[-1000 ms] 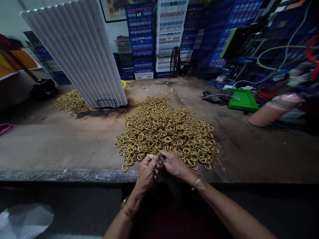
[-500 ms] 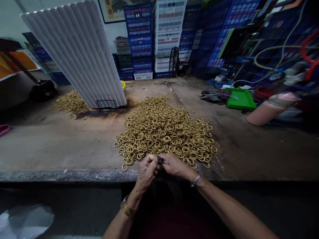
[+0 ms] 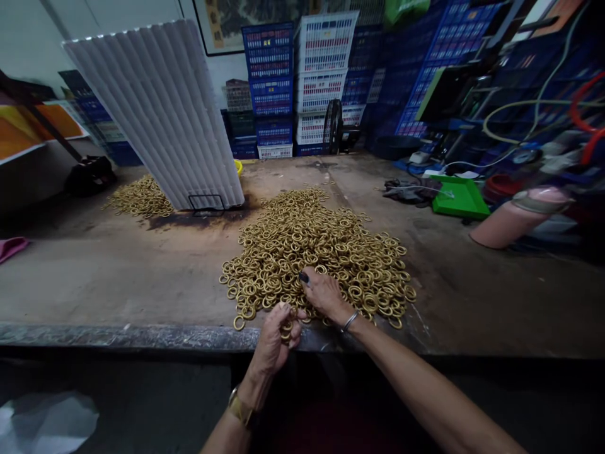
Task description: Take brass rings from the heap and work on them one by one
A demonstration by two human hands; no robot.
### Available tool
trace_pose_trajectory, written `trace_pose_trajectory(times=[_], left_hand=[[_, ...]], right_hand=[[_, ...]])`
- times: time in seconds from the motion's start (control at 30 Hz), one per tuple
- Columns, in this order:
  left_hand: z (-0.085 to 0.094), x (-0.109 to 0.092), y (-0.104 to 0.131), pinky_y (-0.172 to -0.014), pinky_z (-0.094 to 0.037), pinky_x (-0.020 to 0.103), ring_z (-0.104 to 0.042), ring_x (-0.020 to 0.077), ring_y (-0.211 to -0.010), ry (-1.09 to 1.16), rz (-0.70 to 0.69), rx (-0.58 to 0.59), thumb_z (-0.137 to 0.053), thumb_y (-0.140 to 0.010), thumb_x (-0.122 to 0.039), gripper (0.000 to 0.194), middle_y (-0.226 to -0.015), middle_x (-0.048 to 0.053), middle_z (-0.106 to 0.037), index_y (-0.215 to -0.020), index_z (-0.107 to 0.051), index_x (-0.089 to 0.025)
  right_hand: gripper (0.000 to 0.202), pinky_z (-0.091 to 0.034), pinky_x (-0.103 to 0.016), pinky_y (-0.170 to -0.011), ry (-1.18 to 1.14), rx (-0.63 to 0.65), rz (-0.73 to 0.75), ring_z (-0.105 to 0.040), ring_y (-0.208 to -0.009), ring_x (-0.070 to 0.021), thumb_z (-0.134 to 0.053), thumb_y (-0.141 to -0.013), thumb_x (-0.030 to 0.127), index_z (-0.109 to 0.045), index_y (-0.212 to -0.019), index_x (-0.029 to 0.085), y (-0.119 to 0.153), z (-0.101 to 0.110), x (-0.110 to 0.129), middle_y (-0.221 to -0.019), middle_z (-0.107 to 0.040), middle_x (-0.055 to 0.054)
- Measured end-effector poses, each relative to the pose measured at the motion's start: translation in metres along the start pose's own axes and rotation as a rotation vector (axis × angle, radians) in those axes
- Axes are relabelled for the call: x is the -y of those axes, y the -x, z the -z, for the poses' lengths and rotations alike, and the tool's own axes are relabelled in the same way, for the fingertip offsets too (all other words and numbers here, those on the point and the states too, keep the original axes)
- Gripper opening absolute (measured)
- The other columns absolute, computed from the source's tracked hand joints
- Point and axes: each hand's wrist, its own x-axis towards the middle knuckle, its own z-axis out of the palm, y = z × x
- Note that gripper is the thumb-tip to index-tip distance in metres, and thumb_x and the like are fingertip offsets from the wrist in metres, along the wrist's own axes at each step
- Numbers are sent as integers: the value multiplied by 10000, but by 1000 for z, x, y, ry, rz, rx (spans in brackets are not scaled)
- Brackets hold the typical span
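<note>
A large heap of brass-coloured rings (image 3: pixel 302 233) spreads over the worktable in front of me. Close to the table's front edge, my left hand (image 3: pixel 276 331) is closed around several rings (image 3: pixel 286 329), held just below the heap. My right hand (image 3: pixel 325 293) reaches onto the front of the heap, its fingers curled. A small dark object (image 3: pixel 304 277) sticks out at those fingers; its kind is not clear. Whether the right fingertips also grip a ring is hidden by the hand.
A tall ribbed white panel (image 3: pixel 161 113) stands in a black wire stand, with a smaller ring pile (image 3: pixel 139 197) beside it. To the right are a green tray (image 3: pixel 459 197) and a pink bottle (image 3: pixel 517 217). Stacked crates (image 3: pixel 271 94) and a fan (image 3: pixel 333 126) line the back.
My right hand has moved away from the left, forward onto the heap, with the dark object. My left hand has dropped slightly, still with rings. The whole view has shifted slightly.
</note>
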Motion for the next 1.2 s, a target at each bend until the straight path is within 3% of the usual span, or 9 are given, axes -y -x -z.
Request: trace_pose_trajectory(times=[0.2,0.47,0.6,0.87,0.97,1.07,1.2], left_hand=[[4,-4,-1,-341,-226,142,-384,43,-420,126,90,25,-566,-709,-327,254,-681,-8,-530,-907,-511,-176],[6,-1,-6,-365,-237,116,-448,50,-519,197,114,-104,-682,-631,-343,286,-696,-8,-512,-700,-485,-147],[1,0,-9,-355,-257,119,-470,58,-518,54,44,-115,-663,-651,-373,296,-664,-25,-495,-724,-475,-156],[-8,3,-15,-332,-264,147,-410,51,-379,-454,-119,-183,-564,-705,-471,370,-549,-58,-475,-918,-523,-171],[-10,2,-14,-327,-246,154,-364,48,-333,-559,-104,-151,-565,-708,-448,310,-460,-71,-446,-831,-546,-163],[-10,2,-14,-342,-260,153,-370,47,-343,-573,-117,-143,-570,-705,-438,278,-442,-68,-439,-715,-532,-163],[-8,8,-14,-351,-268,144,-391,48,-376,-503,-152,-160,-555,-729,-437,273,-487,-61,-454,-731,-517,-167]], right_hand=[[181,-304,-256,-580,65,24,-80,-597,-715,-192,-385,-836,242,-494,-972,192,-9,-7,5,-793,-647,-76],[193,-314,-232,-622,-30,-54,-16,-560,-791,-152,-398,-819,228,-546,-944,226,-3,0,-2,-901,-617,-40],[188,-317,-220,-634,-92,-75,69,-551,-766,-142,-423,-792,201,-561,-919,207,7,2,-8,-861,-614,-37],[153,-329,-217,-615,-349,-45,217,-517,-644,-129,-445,-799,252,-581,-834,190,30,7,-16,-713,-607,-25],[141,-317,-215,-581,-391,13,258,-470,-591,-116,-457,-787,248,-576,-742,188,36,13,-16,-646,-570,-7],[159,-305,-204,-534,-538,57,208,-418,-544,-98,-465,-772,256,-550,-662,178,38,17,-12,-586,-517,16],[193,-324,-185,-489,-920,94,-11,-417,-518,-80,-477,-760,318,-550,-669,164,39,13,-4,-572,-501,27]])
